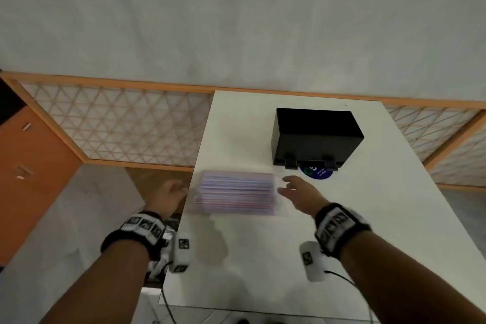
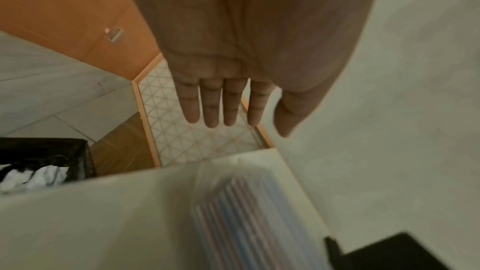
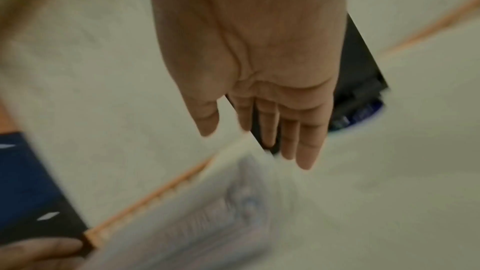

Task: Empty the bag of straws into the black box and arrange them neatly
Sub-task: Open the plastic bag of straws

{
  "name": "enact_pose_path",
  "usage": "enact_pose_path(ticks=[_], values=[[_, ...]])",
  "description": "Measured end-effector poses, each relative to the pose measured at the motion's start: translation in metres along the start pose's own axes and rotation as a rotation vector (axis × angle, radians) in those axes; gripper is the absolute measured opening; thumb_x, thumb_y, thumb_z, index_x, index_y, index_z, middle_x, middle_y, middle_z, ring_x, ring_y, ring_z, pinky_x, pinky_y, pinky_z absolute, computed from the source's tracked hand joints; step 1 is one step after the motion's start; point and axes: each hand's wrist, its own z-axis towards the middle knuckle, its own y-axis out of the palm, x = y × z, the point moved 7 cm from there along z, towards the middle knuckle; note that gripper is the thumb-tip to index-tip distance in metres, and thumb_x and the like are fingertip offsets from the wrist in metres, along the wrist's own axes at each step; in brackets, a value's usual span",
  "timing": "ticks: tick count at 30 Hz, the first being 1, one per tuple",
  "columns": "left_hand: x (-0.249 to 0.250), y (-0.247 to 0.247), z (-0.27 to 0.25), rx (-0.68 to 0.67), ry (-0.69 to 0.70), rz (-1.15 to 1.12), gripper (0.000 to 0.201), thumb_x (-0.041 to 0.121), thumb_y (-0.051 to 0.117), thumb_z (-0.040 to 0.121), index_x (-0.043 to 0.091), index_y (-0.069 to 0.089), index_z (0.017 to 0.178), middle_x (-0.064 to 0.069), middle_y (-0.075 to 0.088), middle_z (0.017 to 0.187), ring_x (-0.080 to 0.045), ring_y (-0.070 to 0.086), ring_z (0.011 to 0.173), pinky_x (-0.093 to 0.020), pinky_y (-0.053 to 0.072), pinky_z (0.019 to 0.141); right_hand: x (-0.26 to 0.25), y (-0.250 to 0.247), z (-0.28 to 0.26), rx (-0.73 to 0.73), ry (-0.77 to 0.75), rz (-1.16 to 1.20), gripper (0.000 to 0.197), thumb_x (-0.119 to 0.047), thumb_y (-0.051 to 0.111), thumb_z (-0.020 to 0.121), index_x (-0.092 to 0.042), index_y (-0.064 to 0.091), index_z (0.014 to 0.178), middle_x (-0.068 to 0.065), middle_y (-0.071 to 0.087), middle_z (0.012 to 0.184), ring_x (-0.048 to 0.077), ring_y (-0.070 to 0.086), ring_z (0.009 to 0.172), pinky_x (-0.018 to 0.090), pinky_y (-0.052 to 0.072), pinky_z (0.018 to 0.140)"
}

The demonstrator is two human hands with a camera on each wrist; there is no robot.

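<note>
Grey wall (image 1: 236,13), lattice panel (image 1: 118,126), orange cabinet (image 1: 31,166)

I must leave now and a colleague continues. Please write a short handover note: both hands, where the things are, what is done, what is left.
Left hand: open, holding nothing, off the white table's left edge beside the bag of straws.
Right hand: open, at the bag's right end, not gripping it.
Bag lies flat on the table, apparently still full.
Black box stands behind it.
Done: nothing.
Left: pick up the bag, empty it into the box, arrange straws.
</note>
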Motion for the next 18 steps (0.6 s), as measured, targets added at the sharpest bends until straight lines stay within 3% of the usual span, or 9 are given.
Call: enact_pose_path(ticks=[2, 4, 6, 8, 11, 13, 15, 18], values=[[0.001, 0.023, 0.011, -0.106, -0.038, 0.008, 0.054, 0.04, 0.056, 0.09, 0.013, 0.04, 0.135, 0.0, 0.048, 0.132, -0.023, 0.046, 0.119, -0.037, 0.036, 0.099, 0.012, 0.024, 0.008, -0.035, 0.164, 0.147, 0.066, -0.045, 0.057, 0.091, -0.022, 0.03, 0.146, 0.007, 0.042, 0.144, 0.026, 0.049, 0.116, 0.04, 0.049, 0.083], [-0.008, 0.048, 0.023, -0.23, -0.093, -0.081, 0.082, 0.057, 0.063, 0.078, 0.012, 0.032, 0.139, -0.005, 0.044, 0.139, -0.026, 0.046, 0.119, -0.041, 0.04, 0.099, 0.011, 0.05, 0.01, -0.095, 0.204, 0.22, 0.066, -0.044, 0.059, 0.09, -0.021, 0.031, 0.145, 0.007, 0.041, 0.144, 0.029, 0.049, 0.121, 0.041, 0.051, 0.083], [-0.026, 0.067, 0.034, -0.232, -0.162, -0.199, 0.122, 0.08, 0.067, 0.048, 0.017, 0.025, 0.144, -0.008, 0.039, 0.144, -0.03, 0.043, 0.124, -0.05, 0.04, 0.099, 0.012, 0.061, 0.013, -0.075, 0.194, 0.232, 0.063, -0.038, 0.063, 0.088, -0.016, 0.037, 0.14, 0.01, 0.047, 0.137, 0.028, 0.054, 0.116, 0.039, 0.053, 0.083], [-0.034, 0.069, 0.036, -0.173, -0.229, -0.273, 0.136, 0.085, 0.066, 0.033, 0.016, 0.026, 0.143, -0.009, 0.042, 0.141, -0.031, 0.044, 0.123, -0.05, 0.041, 0.098, 0.015, 0.061, 0.016, -0.028, 0.195, 0.263, 0.064, -0.035, 0.067, 0.086, -0.014, 0.038, 0.138, 0.011, 0.048, 0.135, 0.029, 0.054, 0.115, 0.039, 0.053, 0.084], [-0.019, 0.063, 0.011, -0.194, -0.339, -0.456, 0.107, 0.07, 0.076, 0.045, 0.012, 0.044, 0.129, -0.012, 0.055, 0.122, -0.031, 0.054, 0.106, -0.046, 0.05, 0.086, 0.017, 0.059, 0.013, -0.066, 0.184, 0.35, 0.061, -0.031, 0.071, 0.083, -0.013, 0.043, 0.134, 0.011, 0.051, 0.13, 0.029, 0.054, 0.113, 0.04, 0.054, 0.083], [-0.006, 0.06, 0.008, -0.267, -0.277, -0.524, 0.101, 0.058, 0.087, 0.039, 0.016, 0.049, 0.123, -0.01, 0.062, 0.112, -0.029, 0.06, 0.099, -0.045, 0.054, 0.078, 0.011, 0.052, 0.005, -0.113, 0.108, 0.307, 0.054, -0.025, 0.07, 0.084, -0.011, 0.046, 0.13, 0.008, 0.056, 0.122, 0.025, 0.057, 0.106, 0.037, 0.056, 0.08], [0.019, 0.045, 0.005, -0.289, -0.08, -0.513, 0.1, 0.043, 0.092, 0.039, 0.021, 0.047, 0.125, -0.004, 0.064, 0.112, -0.024, 0.063, 0.098, -0.043, 0.055, 0.078, 0.002, 0.031, 0.0, -0.033, 0.01, 0.205, 0.057, -0.019, 0.069, 0.084, -0.009, 0.044, 0.135, 0.006, 0.056, 0.123, 0.022, 0.057, 0.105, 0.032, 0.051, 0.082], [0.07, 0.021, -0.013, -0.263, 0.344, -0.219, 0.076, 0.022, 0.089, 0.056, 0.042, 0.041, 0.112, 0.012, 0.057, 0.112, -0.006, 0.057, 0.101, -0.029, 0.054, 0.081, -0.035, -0.034, -0.011, 0.418, -0.247, 0.155, 0.056, -0.018, 0.069, 0.085, -0.01, 0.045, 0.135, 0.007, 0.053, 0.128, 0.022, 0.054, 0.114, 0.032, 0.044, 0.095]])
